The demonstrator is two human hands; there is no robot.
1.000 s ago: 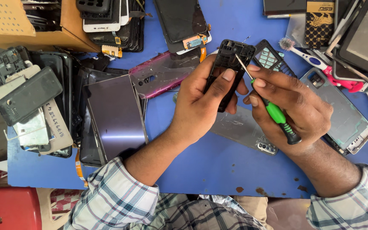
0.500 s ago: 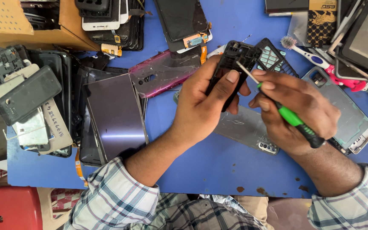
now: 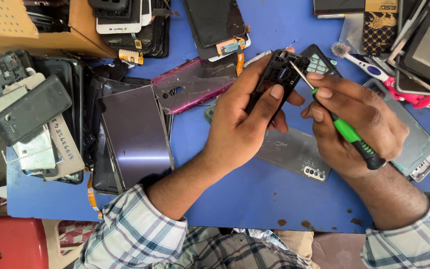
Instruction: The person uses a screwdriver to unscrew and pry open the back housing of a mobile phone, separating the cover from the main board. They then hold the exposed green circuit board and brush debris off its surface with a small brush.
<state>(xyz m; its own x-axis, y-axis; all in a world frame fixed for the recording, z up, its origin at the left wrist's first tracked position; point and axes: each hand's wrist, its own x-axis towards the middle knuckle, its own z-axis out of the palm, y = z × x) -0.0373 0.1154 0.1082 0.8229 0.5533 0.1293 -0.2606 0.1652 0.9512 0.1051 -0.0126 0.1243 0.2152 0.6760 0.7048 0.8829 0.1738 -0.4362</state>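
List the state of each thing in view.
Left hand: grip shut on black phone frame, held tilted.
Right hand: grip shut on green screwdriver, tip in frame.
Magenta back cover: detached, flat on blue table.
Toothbrush: lying flat.

The small phone frame [image 3: 278,79] held up in the middle is black. The screwdriver [image 3: 350,137] has a bright green handle ending in a black cap, with a silvery shaft. The table [image 3: 255,194] is blue, flecked with a few brown spots near its front edge. A phone back cover [image 3: 195,83] lying flat is glossy magenta; another back cover [image 3: 294,152] under the hands is grey. The large phone panel [image 3: 134,134] at the left is dark purple-grey (a pale streak of glare crosses it). The toothbrush [image 3: 374,69] is white and blue with a pink grip. The shirt sleeves [image 3: 135,234] are plaid in white, grey-blue and red lines. The cardboard box [image 3: 83,30] is tan.
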